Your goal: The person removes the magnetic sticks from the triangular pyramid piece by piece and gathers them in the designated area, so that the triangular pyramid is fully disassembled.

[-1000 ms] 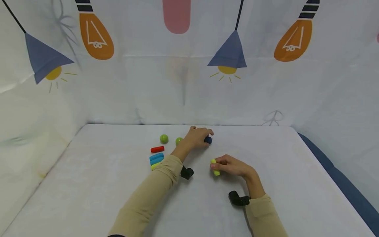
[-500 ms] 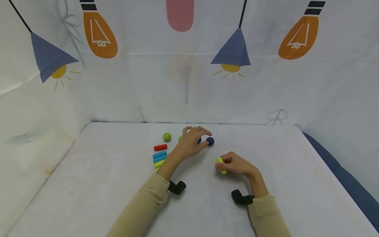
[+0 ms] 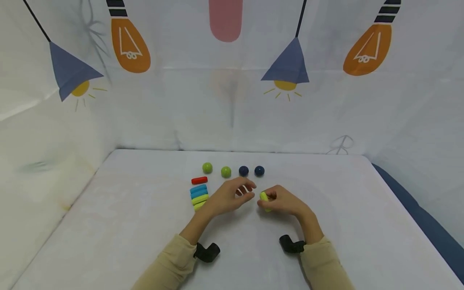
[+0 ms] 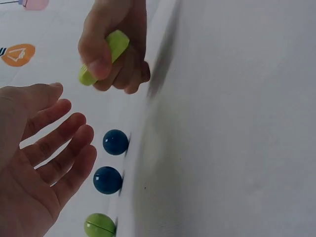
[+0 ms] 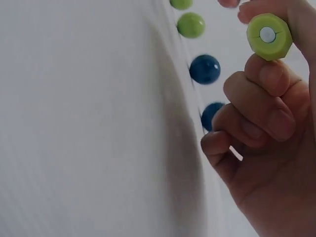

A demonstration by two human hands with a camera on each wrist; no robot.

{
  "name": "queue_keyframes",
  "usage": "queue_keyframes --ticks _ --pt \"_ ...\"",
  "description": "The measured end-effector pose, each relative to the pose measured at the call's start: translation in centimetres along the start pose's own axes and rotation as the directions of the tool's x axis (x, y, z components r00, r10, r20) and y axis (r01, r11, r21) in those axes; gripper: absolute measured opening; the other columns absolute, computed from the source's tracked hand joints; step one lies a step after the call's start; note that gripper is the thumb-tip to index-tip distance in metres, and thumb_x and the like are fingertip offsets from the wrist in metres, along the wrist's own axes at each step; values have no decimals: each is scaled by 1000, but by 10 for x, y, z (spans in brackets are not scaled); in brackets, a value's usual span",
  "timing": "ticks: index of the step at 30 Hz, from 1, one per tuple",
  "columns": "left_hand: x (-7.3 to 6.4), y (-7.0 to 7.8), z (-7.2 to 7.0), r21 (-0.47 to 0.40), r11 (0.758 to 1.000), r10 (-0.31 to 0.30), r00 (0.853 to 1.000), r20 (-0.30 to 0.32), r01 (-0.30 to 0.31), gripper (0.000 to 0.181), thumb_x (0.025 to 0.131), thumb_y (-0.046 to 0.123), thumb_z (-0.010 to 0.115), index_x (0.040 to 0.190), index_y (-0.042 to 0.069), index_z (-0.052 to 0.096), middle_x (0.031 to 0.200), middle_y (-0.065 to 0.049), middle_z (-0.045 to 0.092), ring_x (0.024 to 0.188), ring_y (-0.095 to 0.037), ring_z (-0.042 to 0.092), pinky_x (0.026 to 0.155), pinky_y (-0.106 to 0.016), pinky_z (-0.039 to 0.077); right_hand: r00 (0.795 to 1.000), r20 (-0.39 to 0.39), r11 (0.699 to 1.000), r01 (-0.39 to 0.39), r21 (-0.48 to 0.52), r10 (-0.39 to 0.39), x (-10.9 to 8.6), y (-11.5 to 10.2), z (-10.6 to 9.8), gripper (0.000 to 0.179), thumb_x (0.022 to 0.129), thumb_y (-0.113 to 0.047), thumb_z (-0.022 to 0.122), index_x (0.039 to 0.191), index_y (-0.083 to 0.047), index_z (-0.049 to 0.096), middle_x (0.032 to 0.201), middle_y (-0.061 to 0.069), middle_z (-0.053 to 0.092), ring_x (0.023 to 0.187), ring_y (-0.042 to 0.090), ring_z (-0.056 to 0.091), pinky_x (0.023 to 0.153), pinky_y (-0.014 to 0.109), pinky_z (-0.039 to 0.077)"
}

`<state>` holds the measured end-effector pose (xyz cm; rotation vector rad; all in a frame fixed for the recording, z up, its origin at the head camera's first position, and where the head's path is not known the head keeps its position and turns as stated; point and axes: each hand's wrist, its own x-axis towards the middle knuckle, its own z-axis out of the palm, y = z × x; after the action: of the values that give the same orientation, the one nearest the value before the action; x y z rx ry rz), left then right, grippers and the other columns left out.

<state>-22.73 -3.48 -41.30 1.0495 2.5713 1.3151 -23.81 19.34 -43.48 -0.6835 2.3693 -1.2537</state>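
Observation:
My right hand pinches a short yellow-green magnetic rod between thumb and fingers, above the white table. In the right wrist view the rod points its end at the camera, with a round silvery disc in the middle. Facing it, my left hand holds nothing, its fingers spread and slightly bent. Beyond both hands, two dark blue balls and two green balls stand in a row. In the left wrist view the left palm is seen beside the blue balls.
Left of my left hand lies a column of rods: a red rod, two blue rods and yellow-green rods, partly covered by the hand. A printed white curtain hangs behind the table.
My left hand has drawn back from the dark blue balls toward the front, and both balls now show fully. The right hand still pinches the yellow-green rod, almost in place.

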Motion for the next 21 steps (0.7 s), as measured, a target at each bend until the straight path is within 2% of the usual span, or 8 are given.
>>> queue_keyframes --ticks 5,9,12,18,21 --pt "-5 1 3 -56 998 -12 999 30 14 25 92 24 62 114 13 61 105 1 64 91 -10 60 81 -27 52 999 -8 998 44 -55 -44 4 -11 10 26 83 -25 70 65 -12 55 55 -8 41 52 3 38 50 19 33" --pt "-7 1 3 -33 999 -4 999 37 5 21 90 28 64 108 16 61 94 4 63 86 -9 59 77 -25 52 999 1 995 54 -80 -54 5 -19 14 27 82 -28 71 65 -13 56 55 -9 39 51 2 37 49 18 33" --pt "-8 -1 2 -6 999 -34 999 40 34 17 90 30 65 102 19 61 88 7 62 82 -7 57 73 -21 51 999 6 993 51 -106 -50 5 -20 17 29 82 -35 71 66 -16 56 55 -10 38 51 1 37 49 18 32" --pt "-10 -5 -9 19 997 -77 994 76 76 14 86 29 69 90 19 60 80 8 60 75 -7 56 66 -19 48 998 57 990 46 -137 -38 6 -20 17 35 79 -47 71 68 -20 54 60 -11 42 57 2 40 53 19 34" --pt "-12 -7 -17 47 995 -95 991 97 91 16 85 26 71 92 16 61 81 7 61 74 -7 57 67 -19 48 997 79 990 32 -135 -21 8 -18 17 29 81 -48 70 74 -22 58 63 -11 47 60 3 43 55 20 36"
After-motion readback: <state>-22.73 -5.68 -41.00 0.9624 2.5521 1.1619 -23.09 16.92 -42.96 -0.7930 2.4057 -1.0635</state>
